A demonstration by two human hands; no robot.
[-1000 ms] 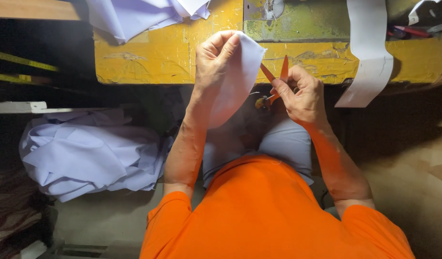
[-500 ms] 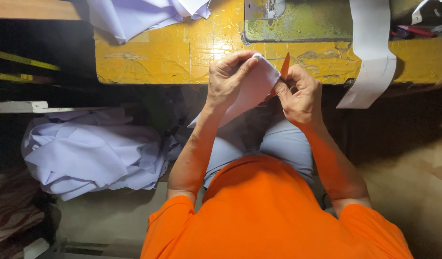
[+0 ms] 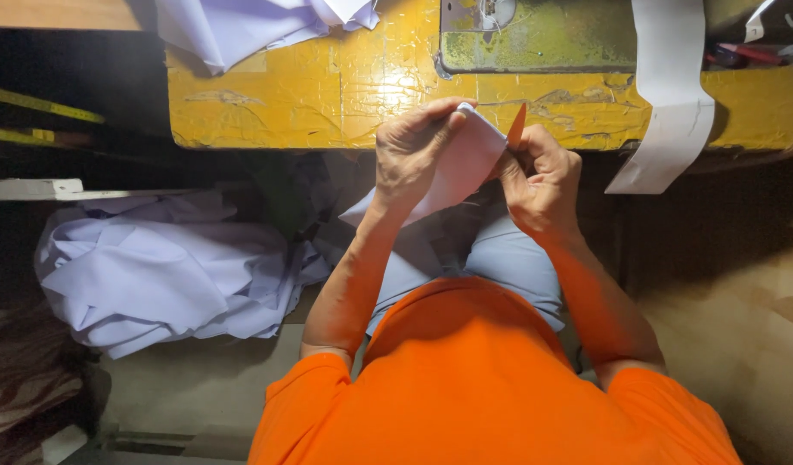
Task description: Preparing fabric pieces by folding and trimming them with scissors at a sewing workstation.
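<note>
Head view looks straight down on a seated person in an orange shirt, both hands raised just in front of a worn yellow table. The left hand is closed on a small piece of pale fabric, thumb and fingers pinching its upper edge so the piece hangs folded down toward the lap. The right hand is closed around orange-handled snips, of which only one slim tip shows above the knuckles; whether the blades are parted I cannot tell. The tip sits right at the fabric's top right corner. As a judgement, the trimming at that corner is under way, not finished: the piece is in hand, not laid aside, a heap of similar pale cloth lies low at the left and more rests on the table top. Compared with a second ago, the fabric was spread open and tall above the left palm with both orange handles showing; now it is folded smaller and the hands have closed together at its corner
</note>
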